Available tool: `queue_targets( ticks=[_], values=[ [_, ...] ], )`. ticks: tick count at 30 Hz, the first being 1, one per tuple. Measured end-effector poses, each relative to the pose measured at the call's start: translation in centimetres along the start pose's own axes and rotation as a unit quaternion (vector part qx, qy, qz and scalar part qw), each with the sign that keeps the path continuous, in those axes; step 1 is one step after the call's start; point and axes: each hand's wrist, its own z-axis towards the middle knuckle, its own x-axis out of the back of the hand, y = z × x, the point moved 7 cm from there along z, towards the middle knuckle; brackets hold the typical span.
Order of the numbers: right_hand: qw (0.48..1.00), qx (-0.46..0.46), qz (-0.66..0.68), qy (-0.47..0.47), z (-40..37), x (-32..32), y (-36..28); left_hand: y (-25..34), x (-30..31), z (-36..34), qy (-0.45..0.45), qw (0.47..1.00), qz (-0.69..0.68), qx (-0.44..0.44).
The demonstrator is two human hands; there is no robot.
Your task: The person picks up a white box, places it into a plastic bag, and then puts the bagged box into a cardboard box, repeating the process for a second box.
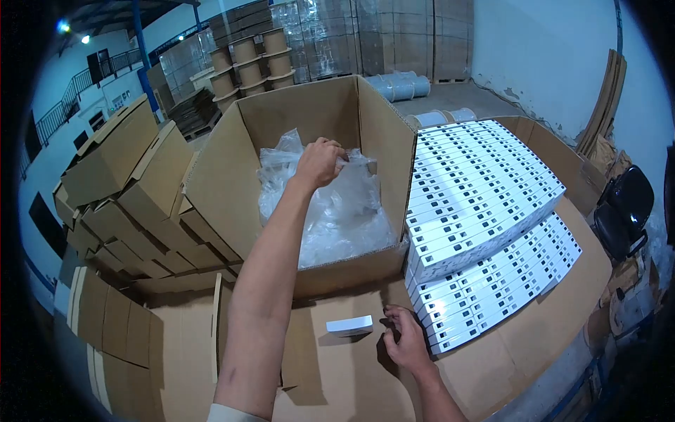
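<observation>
While left hand (320, 162) grips plastic bag (337, 214) | white box (349, 325) beside right hand (404, 339)

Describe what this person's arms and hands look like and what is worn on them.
The left hand and right hand are bare: no gloves, watch or rings visible. Both forearms are uncovered; a pale sleeve covers the left upper arm.

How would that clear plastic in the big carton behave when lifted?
Probably floppy: the clear plastic lies crumpled in loose folds inside the carton. Likely very light: it looks thin and see-through where the left hand grips it. It may drag neighbouring pieces along, since the pile looks tangled.
</observation>
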Motion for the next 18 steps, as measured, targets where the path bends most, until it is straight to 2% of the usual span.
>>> queue_targets(
  ticks=[1, 4, 5, 8, 11, 14, 15, 18],
  values=[
    [1.0, 0.004, -0.002, 0.002, 0.0, 0.0, 0.0, -0.1, 0.2, 0.3, 0.007, 1.0, -0.018, 0.001],
    [1.0, 0.008, -0.009, 0.003, 0.0, 0.2, -0.6, -1.4, 1.0, 0.7, 0.008, 0.986, -0.145, 0.077],
    [1.0, 0.005, -0.012, 0.001, 0.1, 0.4, -1.1, -1.5, 1.8, 0.5, 0.045, 0.971, -0.214, 0.093],
    [1.0, 0.003, 0.006, -0.001, 0.1, 0.3, -1.2, -2.7, 3.4, 0.1, 0.138, 0.959, -0.198, 0.145],
    [1.0, 0.01, 0.007, 0.01, 0.0, 0.3, -0.4, -2.6, 5.1, -0.8, 0.191, 0.873, -0.424, 0.147],
    [1.0, 0.009, 0.008, 0.017, 0.0, 0.4, -0.5, -2.1, 6.8, -2.4, 0.261, 0.8, -0.509, 0.181],
    [1.0, 0.006, 0.01, 0.016, -0.1, 0.4, -0.5, -1.2, 7.0, -3.1, 0.26, 0.755, -0.568, 0.199],
    [1.0, -0.011, 0.02, 0.016, -0.1, 0.4, 0.1, 1.1, 7.6, -4.7, 0.289, 0.681, -0.658, 0.14]
  ],
)
